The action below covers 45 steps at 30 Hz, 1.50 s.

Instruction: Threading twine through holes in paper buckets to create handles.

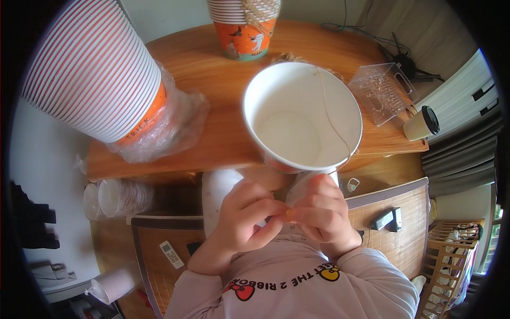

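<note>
My left hand and my right hand meet in front of my chest, thumbs and fingers pinched together. A tiny orange spot shows between the fingertips, too small to name. A thin twine string hangs inside the right wall of a large white-lined paper bucket. It crosses the near rim and runs down to my right hand, where the fingers hide its end. The bucket stands open at the table's near edge, just beyond my hands.
On the wooden table, a tall stack of paper buckets in plastic wrap leans left. Another orange stack, draped with twine, stands at the back. A clear plastic rack and a lidded cup are at right.
</note>
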Each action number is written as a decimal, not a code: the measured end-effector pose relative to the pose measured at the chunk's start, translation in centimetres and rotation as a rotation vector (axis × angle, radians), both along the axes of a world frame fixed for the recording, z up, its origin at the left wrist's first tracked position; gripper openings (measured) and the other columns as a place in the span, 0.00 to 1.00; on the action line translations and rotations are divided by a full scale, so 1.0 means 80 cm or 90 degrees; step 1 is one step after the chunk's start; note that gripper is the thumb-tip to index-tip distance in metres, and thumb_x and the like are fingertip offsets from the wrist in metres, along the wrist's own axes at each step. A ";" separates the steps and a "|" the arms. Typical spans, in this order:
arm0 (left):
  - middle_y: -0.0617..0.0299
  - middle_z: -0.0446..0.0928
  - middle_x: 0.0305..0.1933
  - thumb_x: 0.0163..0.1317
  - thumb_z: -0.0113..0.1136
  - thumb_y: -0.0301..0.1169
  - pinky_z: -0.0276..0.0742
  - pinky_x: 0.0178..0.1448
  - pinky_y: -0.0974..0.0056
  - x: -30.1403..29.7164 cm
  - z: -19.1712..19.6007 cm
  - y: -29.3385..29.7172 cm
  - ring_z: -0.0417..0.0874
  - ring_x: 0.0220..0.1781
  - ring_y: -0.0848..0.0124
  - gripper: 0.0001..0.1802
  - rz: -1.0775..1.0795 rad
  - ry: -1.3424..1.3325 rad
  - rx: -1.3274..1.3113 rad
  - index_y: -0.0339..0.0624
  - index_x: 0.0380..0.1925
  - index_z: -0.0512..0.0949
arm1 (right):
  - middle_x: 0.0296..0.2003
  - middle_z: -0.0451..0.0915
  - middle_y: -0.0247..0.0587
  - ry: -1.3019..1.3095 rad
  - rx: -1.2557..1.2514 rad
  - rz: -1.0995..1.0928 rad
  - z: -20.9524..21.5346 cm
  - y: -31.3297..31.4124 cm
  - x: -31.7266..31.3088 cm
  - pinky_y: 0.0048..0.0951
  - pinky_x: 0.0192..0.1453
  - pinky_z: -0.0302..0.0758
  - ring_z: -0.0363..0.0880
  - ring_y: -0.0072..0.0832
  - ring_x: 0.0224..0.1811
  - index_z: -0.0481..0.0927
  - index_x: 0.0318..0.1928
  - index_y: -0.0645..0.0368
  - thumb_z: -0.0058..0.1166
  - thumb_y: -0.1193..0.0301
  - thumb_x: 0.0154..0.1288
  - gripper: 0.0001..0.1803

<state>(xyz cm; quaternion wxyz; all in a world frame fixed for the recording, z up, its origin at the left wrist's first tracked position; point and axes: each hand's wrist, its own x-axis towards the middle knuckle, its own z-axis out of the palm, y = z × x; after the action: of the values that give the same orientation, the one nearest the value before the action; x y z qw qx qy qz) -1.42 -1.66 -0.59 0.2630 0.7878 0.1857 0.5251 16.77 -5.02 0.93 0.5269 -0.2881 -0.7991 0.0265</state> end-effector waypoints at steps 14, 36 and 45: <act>0.58 0.71 0.32 0.56 0.60 0.19 0.66 0.40 0.68 0.019 0.009 0.011 0.73 0.35 0.68 0.03 0.188 -0.042 -0.067 0.36 0.27 0.75 | 0.29 0.80 0.39 0.099 -0.085 -0.047 0.003 -0.014 0.009 0.35 0.36 0.68 0.71 0.34 0.26 0.75 0.46 0.59 0.66 0.72 0.57 0.17; 0.57 0.74 0.25 0.53 0.64 0.18 0.67 0.30 0.65 0.036 0.019 0.013 0.75 0.26 0.63 0.05 0.215 -0.036 -0.108 0.36 0.26 0.76 | 0.40 0.83 0.33 -0.062 0.105 -0.269 0.049 0.008 0.010 0.30 0.41 0.67 0.77 0.30 0.36 0.79 0.48 0.56 0.60 0.79 0.42 0.26; 0.58 0.76 0.26 0.55 0.63 0.18 0.69 0.31 0.65 0.039 0.022 0.009 0.76 0.25 0.67 0.04 0.207 -0.042 -0.151 0.37 0.30 0.79 | 0.33 0.81 0.34 -0.135 -0.054 -0.176 0.076 0.017 -0.003 0.31 0.37 0.70 0.81 0.32 0.31 0.75 0.53 0.61 0.58 0.79 0.46 0.28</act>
<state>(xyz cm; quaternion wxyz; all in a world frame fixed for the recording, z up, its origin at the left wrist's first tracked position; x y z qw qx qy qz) 1.72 -0.94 1.20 0.2719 0.6934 0.3623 0.5604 16.50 -3.68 7.03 0.4253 -0.4186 -0.8013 -0.0428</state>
